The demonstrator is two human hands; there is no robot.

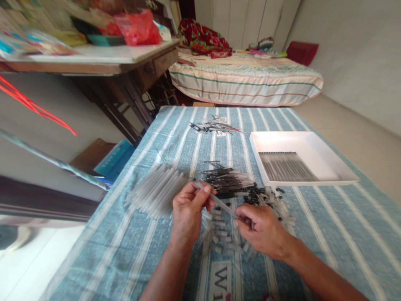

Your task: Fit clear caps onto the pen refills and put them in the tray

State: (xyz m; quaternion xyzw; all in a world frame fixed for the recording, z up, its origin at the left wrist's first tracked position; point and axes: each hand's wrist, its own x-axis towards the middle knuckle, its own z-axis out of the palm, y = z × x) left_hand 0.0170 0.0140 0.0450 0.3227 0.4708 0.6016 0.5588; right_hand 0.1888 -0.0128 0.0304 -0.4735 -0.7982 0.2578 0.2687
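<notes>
1. One striped surface (344, 234) carries one white tray (328, 159) at 2 o'clock, holding a row of pens.
2. Three loose heaps: clear barrels (156, 190) at 10 o'clock, black refills (227, 182) at 12, caps (269, 198).
3. One clear barrel (219, 202), long axis running 10-to-4, spans both hands; left hand (188, 211) grip pinches its upper end, right hand (263, 228) grip pinches its lower end.

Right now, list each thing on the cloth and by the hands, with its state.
Left hand: pinching one end of a clear pen barrel.
Right hand: gripping the barrel's other end.
Clear barrels: heaped, lying flat.
Black refills: loose pile.
Small caps: scattered.
White tray: part filled with one row of pens.
Far pile: untouched.
</notes>
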